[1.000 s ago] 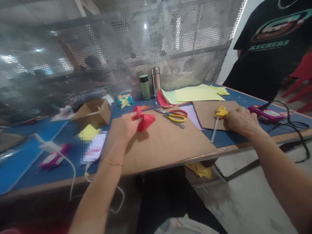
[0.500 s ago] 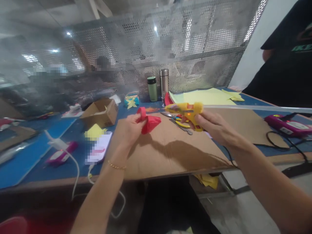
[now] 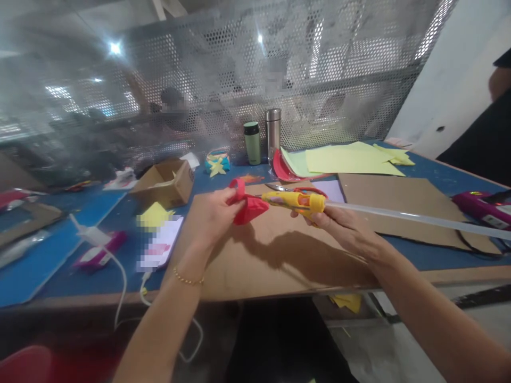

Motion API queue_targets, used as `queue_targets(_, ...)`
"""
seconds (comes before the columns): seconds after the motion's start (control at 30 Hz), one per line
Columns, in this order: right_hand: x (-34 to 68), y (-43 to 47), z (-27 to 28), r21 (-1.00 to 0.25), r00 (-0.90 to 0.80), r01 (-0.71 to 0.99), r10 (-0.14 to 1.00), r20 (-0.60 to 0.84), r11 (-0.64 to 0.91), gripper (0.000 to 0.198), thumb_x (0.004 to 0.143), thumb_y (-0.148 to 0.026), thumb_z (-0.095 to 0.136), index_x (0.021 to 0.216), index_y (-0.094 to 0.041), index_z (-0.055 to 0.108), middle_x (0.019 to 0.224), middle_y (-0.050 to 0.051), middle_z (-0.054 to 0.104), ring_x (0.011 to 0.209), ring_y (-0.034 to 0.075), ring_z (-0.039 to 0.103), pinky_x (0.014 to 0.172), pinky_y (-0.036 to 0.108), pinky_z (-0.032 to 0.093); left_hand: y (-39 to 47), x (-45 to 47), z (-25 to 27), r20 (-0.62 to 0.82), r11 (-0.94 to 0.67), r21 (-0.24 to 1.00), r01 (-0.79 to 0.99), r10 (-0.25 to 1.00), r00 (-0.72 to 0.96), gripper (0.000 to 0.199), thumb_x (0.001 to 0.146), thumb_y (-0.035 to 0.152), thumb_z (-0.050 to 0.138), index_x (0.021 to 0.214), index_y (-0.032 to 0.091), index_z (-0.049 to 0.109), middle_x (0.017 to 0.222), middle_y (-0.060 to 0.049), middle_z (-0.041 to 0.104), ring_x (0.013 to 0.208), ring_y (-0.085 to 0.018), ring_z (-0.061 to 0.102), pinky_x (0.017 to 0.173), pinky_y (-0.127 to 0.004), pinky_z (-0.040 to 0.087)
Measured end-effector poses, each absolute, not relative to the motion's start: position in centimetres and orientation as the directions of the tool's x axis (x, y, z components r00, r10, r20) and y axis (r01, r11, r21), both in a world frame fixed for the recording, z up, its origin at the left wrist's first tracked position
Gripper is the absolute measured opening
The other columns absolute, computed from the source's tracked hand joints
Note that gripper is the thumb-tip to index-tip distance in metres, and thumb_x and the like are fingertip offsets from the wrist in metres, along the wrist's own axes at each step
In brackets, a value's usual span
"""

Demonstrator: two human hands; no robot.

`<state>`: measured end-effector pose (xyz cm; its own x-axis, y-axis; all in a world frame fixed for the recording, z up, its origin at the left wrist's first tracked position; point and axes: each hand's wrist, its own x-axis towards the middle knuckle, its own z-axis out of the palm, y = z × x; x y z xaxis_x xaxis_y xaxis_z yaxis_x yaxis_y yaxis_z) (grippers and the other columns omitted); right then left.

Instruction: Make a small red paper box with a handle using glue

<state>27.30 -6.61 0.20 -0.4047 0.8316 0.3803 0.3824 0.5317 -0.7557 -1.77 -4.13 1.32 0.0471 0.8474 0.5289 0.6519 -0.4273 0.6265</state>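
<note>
My left hand [image 3: 213,215] pinches a small red paper piece [image 3: 253,209] that has a looped strip on top. My right hand [image 3: 339,223] is wrapped round a yellow hot glue gun [image 3: 293,201], with a long clear glue stick [image 3: 415,215] running out of its back to the right. The gun's nozzle points left and is at the red paper piece; I cannot tell whether they touch. Scissors [image 3: 277,187] with red handles lie behind the gun, partly hidden. Both hands are above a brown cardboard sheet [image 3: 255,271].
At the back stand a green tumbler [image 3: 252,143] and a steel flask [image 3: 273,130]. Yellow paper sheets [image 3: 351,158] lie at right, near another cardboard piece [image 3: 391,205]. Left are a cardboard box [image 3: 181,183], a phone [image 3: 163,244] and a white cable [image 3: 124,276]. A person [image 3: 479,127] stands at far right.
The glue gun has moved left and down, tilting so its nozzle comes to the red paper piece. My left hand keeps its hold. The person at right has shifted further out of view.
</note>
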Motion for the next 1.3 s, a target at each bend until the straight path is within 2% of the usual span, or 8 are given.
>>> queue_targets(0.17, 27.2, -6.6, 0.0, -0.707, -0.399, 0.451, 0.831, 0.387, 0.546, 0.056, 0.098, -0.073, 0.044, 0.088, -0.029, 0.077, 0.083, 0.008, 0.071, 0.093, 0.031, 0.07, 0.085, 0.042, 0.059, -4.7, -1.3, 1.9, 0.518, -0.456, 0.601, 0.656, 0.848, 0.115, 0.017, 0.087, 0.024, 0.064, 0.072, 0.021, 0.073, 0.075, -0.002, 0.07, 0.075, -0.019, 0.06, 0.072, -0.033, 0.046)
queue_targets(0.37, 26.7, -7.0, 0.4, -0.603, -0.427, 0.484, 0.772, 0.47, 0.634, 0.06, 0.101, -0.072, 0.034, 0.092, -0.027, 0.073, 0.081, 0.007, 0.069, 0.085, 0.029, 0.069, 0.08, 0.042, 0.06, -4.3, -1.2, 1.7, 0.552, -0.502, 0.574, 0.647, 0.821, 0.147, 0.024, 0.086, 0.024, 0.066, 0.063, 0.02, 0.063, 0.065, 0.0, 0.061, 0.068, -0.016, 0.052, 0.067, -0.031, 0.041)
queue_targets(0.47, 26.5, -7.1, 0.3, -0.568, -0.448, 0.48, 0.743, 0.497, 0.669, 0.057, 0.103, -0.069, 0.032, 0.098, -0.028, 0.071, 0.084, 0.007, 0.069, 0.081, 0.027, 0.067, 0.076, 0.04, 0.057, -3.9, -1.3, 1.4, 0.579, -0.53, 0.546, 0.649, 0.799, 0.165, 0.027, 0.085, 0.024, 0.066, 0.06, 0.02, 0.058, 0.062, 0.001, 0.058, 0.065, -0.015, 0.048, 0.068, -0.031, 0.039)
queue_targets(0.63, 26.7, -6.6, 0.0, -0.553, -0.513, 0.481, 0.73, 0.451, 0.68, 0.05, 0.105, -0.062, 0.037, 0.117, -0.025, 0.068, 0.104, 0.008, 0.072, 0.091, 0.026, 0.067, 0.077, 0.036, 0.054, -3.9, -1.1, 1.0, 0.614, -0.547, 0.518, 0.657, 0.773, 0.16, 0.036, 0.087, 0.023, 0.063, 0.055, 0.021, 0.045, 0.057, 0.003, 0.049, 0.063, -0.015, 0.043, 0.07, -0.033, 0.036)
queue_targets(0.73, 27.0, -6.1, -0.2, -0.538, -0.566, 0.464, 0.703, 0.432, 0.704, 0.046, 0.106, -0.057, 0.038, 0.123, -0.025, 0.066, 0.108, 0.008, 0.071, 0.091, 0.024, 0.066, 0.078, 0.034, 0.052, -4.2, -1.0, 1.0, 0.618, -0.552, 0.523, 0.649, 0.77, 0.157, 0.038, 0.086, 0.022, 0.062, 0.055, 0.022, 0.04, 0.056, 0.004, 0.046, 0.063, -0.015, 0.042, 0.072, -0.033, 0.036)
queue_targets(0.97, 27.4, -5.6, -1.0, -0.492, -0.534, 0.471, 0.681, 0.501, 0.732, 0.04, 0.106, -0.053, 0.042, 0.12, -0.025, 0.066, 0.102, 0.006, 0.07, 0.093, 0.024, 0.064, 0.082, 0.034, 0.049, -4.6, -0.8, 1.4, 0.599, -0.513, 0.523, 0.681, 0.789, 0.134, 0.031, 0.086, 0.019, 0.061, 0.057, 0.021, 0.049, 0.058, 0.003, 0.048, 0.065, -0.016, 0.043, 0.074, -0.034, 0.037)
queue_targets(1.13, 27.6, -5.4, -0.8, -0.484, -0.56, 0.455, 0.663, 0.497, 0.747, 0.038, 0.106, -0.053, 0.043, 0.117, -0.026, 0.068, 0.103, 0.006, 0.071, 0.094, 0.025, 0.065, 0.082, 0.034, 0.05, -4.6, -0.9, 1.9, 0.585, -0.509, 0.506, 0.696, 0.796, 0.157, 0.035, 0.085, 0.017, 0.062, 0.055, 0.022, 0.045, 0.057, 0.004, 0.047, 0.065, -0.016, 0.044, 0.076, -0.035, 0.038)
queue_targets(1.3, 27.5, -5.8, -0.3, -0.527, -0.578, 0.456, 0.689, 0.437, 0.717, 0.041, 0.107, -0.054, 0.039, 0.116, -0.025, 0.067, 0.105, 0.007, 0.071, 0.091, 0.024, 0.065, 0.078, 0.033, 0.051, -4.9, -0.7, 2.1, 0.582, -0.521, 0.457, 0.72, 0.788, 0.2, 0.037, 0.088, 0.019, 0.063, 0.056, 0.022, 0.044, 0.058, 0.003, 0.048, 0.068, -0.017, 0.045, 0.077, -0.035, 0.039)
